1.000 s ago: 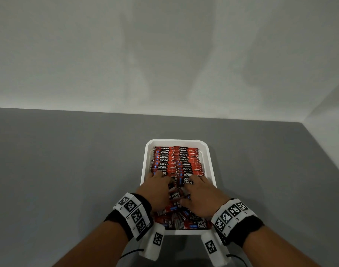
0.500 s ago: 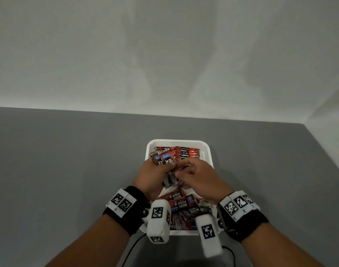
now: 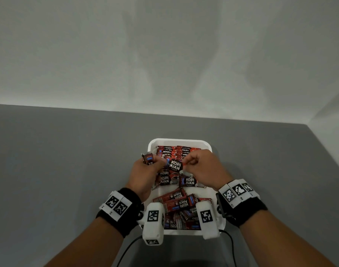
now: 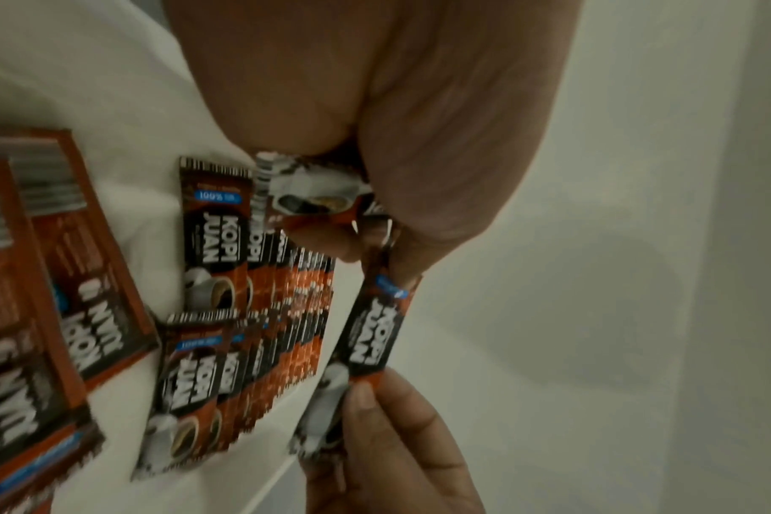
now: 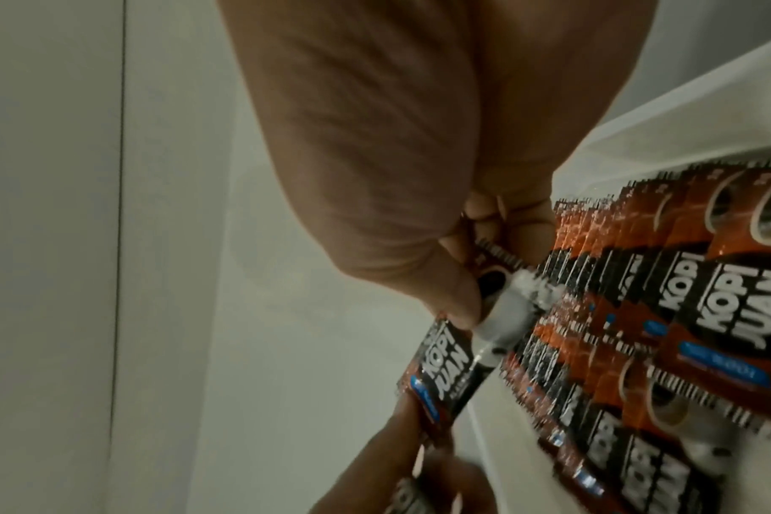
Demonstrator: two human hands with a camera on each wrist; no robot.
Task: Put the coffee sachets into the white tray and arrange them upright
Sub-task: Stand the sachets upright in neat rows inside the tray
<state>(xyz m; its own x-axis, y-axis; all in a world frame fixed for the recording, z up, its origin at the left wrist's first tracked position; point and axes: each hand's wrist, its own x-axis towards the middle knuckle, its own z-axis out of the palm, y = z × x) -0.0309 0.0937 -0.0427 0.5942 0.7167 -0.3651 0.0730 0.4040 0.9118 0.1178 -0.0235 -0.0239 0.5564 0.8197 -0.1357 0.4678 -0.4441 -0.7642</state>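
Observation:
The white tray [image 3: 179, 140] lies on the grey table, straight ahead of me. Red and black coffee sachets [image 3: 177, 151] stand in upright rows at its far end, and more lie loose [image 3: 176, 204] at the near end. My left hand [image 3: 155, 164] grips a small bundle of sachets [image 3: 148, 158] above the tray's left side. My right hand [image 3: 186, 164] pinches one end of a single sachet [image 3: 175, 165] held between both hands. The left wrist view shows that sachet [image 4: 375, 334] stretched between the left hand [image 4: 375, 236] and the right hand [image 4: 375, 400]. The right wrist view shows the right thumb and finger on it [image 5: 445, 365].
The grey table [image 3: 68, 170] runs to a pale wall behind and to a wall on the right. Wrist cameras [image 3: 153, 224] and their cables hang over the tray's near rim.
Both hands lay flat on the sachets a second ago. They have since risen and moved toward the tray's far half, the left holding a bundle and the right pinching one sachet.

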